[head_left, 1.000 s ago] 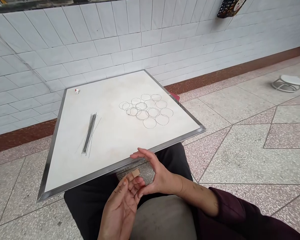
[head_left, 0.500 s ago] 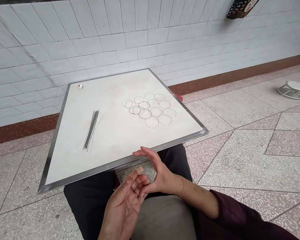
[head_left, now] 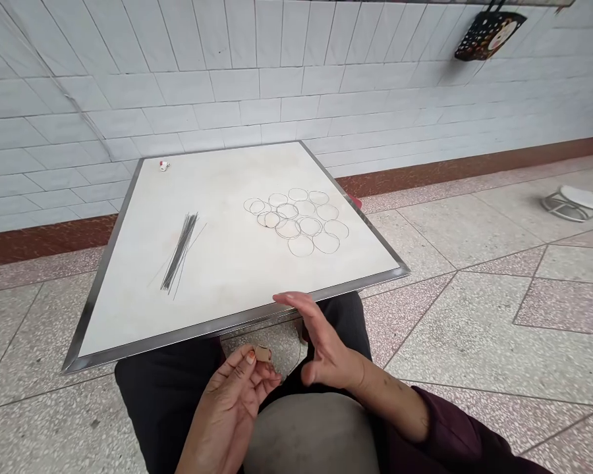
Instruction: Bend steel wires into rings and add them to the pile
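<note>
Head view: your right hand (head_left: 329,352) has come away from your left hand (head_left: 232,401). Half a second ago its thumb met your left fingers; now there is a gap, with the right hand at about 2 o'clock from the left. Its thumb and fingers stand wide apart, curved around nothing, the fingertips by the near edge of the table (head_left: 237,280).

Your left thumb and forefinger have drawn together, and the tan patch (head_left: 263,354) beside the thumb has turned and dropped a little. Whether it is wrapped on the finger or pinched, you cannot tell from here. A thin wire (head_left: 300,354) shows as a faint arc at 3 o'clock from those fingertips, below the table's edge and between your hands. With the right clear of it, the wire seems clamped in your left fingers alone, though the pinch itself is hidden. That leaves the work hanging on one grip, judging by this, with the right free.

On the table nothing has shifted, only your head: the rings (head_left: 299,227) lie overlapping toward 2 o'clock from its centre, the bundle of straight wires (head_left: 179,253) at 9, and a small trinket (head_left: 164,166) at 10.
</note>
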### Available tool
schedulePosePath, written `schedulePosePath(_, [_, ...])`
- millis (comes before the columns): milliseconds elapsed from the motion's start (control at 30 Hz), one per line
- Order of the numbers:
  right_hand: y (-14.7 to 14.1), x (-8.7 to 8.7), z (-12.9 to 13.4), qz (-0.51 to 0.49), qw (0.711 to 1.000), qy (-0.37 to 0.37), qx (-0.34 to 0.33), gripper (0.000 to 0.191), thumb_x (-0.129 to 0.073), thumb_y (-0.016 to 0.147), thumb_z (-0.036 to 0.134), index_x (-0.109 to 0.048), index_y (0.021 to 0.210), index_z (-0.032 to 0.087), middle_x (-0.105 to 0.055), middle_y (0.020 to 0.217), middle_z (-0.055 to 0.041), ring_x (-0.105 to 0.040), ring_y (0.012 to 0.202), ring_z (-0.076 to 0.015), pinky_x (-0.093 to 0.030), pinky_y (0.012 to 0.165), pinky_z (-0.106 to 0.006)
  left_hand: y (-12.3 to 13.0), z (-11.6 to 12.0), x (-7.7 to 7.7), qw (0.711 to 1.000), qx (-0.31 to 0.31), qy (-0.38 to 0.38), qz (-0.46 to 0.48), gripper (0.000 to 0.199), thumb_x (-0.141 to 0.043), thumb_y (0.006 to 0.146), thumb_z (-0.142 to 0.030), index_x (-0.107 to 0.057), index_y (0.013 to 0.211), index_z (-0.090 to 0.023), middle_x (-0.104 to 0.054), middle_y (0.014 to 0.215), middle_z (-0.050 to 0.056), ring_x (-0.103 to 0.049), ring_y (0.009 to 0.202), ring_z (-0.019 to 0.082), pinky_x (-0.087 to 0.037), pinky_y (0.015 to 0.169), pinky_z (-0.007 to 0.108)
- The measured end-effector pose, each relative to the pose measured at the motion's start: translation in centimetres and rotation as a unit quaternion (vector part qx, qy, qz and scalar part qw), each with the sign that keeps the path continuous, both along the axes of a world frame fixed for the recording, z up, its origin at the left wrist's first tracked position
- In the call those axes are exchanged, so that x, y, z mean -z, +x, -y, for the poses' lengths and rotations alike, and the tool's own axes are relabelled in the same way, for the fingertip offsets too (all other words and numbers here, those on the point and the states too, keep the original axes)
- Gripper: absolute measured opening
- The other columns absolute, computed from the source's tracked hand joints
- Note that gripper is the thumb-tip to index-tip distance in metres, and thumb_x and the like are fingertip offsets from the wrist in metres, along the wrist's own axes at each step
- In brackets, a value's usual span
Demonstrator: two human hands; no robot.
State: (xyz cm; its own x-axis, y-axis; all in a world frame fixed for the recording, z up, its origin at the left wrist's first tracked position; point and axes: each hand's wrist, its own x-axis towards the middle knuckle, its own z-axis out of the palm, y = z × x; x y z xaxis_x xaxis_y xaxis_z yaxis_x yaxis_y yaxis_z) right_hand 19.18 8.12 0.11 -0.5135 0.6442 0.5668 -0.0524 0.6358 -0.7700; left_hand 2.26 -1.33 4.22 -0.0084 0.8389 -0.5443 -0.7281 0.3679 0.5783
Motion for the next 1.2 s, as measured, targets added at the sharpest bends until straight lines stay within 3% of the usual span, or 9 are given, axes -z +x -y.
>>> schedulePosePath(100, [0.3,-2.0,-0.7,0.032,0.997,0.071,0.008,0.038,-0.054,0.096,0.046,-0.055,0.129,0.026,-0.062,0.118,-0.0088,-0.056,0.114,-0.0220,-0.044,0.101,-0.041,-0.4,0.2,-0.2,0.998,0.047,0.000,-0.039,0.014,-0.077,0.077,-0.030,-0.074,0.080,-0.016,-0.066,0.076,0.004,-0.058,0.072,0.015,-0.049,0.080,0.032])
schedulePosePath(233, [-0.1,-3.7,-1.4,0.112,0.977,0.168,-0.070,0.015,-0.059,0.097,0.028,-0.066,0.109,0.025,-0.071,0.100,-0.0024,-0.061,0.099,-0.0166,-0.047,0.092,-0.033,-0.6,0.4,-0.2,0.989,0.118,0.002,-0.088,0.018,-0.074,0.080,-0.034,-0.075,0.082,-0.017,-0.063,0.070,0.003,-0.055,0.069,0.016,-0.045,0.074,0.031])
schedulePosePath(500, [-0.2,-4.7,-1.7,0.174,0.953,0.210,-0.134,0.017,-0.051,0.100,0.024,-0.066,0.105,0.017,-0.070,0.101,-0.0050,-0.057,0.089,-0.0156,-0.049,0.083,-0.030,-0.9,0.1,-0.6,0.977,0.172,0.008,-0.125,0.024,-0.072,0.080,-0.041,-0.073,0.074,-0.017,-0.060,0.068,0.004,-0.051,0.068,0.017,-0.042,0.072,0.032])
schedulePosePath(733, [-0.4,-3.9,-2.1,0.207,0.954,0.168,-0.134,0.014,-0.048,0.101,0.023,-0.060,0.103,0.017,-0.067,0.096,-0.0058,-0.057,0.089,-0.0156,-0.051,0.083,-0.030,-1.8,-1.3,-0.4,0.963,0.216,0.028,-0.156,0.026,-0.065,0.086,-0.040,-0.071,0.076,-0.017,-0.058,0.070,0.003,-0.050,0.068,0.016,-0.041,0.070,0.030])
schedulePosePath(933, [-0.6,-2.3,-2.6,0.184,0.974,0.119,-0.053,0.008,-0.051,0.098,0.020,-0.058,0.101,0.017,-0.061,0.095,-0.0077,-0.056,0.091,-0.0164,-0.052,0.079,-0.029,-1.8,-2.7,0.4,0.979,0.167,0.043,-0.106,0.020,-0.069,0.083,-0.037,-0.071,0.077,-0.018,-0.056,0.066,0.000,-0.051,0.065,0.015,-0.046,0.075,0.033])
schedulePosePath(1200, [-0.8,-2.0,-2.6,0.188,0.974,0.108,-0.057,0.008,-0.052,0.096,0.018,-0.059,0.099,0.017,-0.057,0.097,-0.0074,-0.058,0.088,-0.0144,-0.052,0.074,-0.024,-1.5,-3.2,0.8,0.983,0.151,0.022,-0.105,0.022,-0.073,0.079,-0.038,-0.067,0.071,-0.019,-0.049,0.059,-0.003,-0.043,0.056,0.012,-0.046,0.066,0.032])
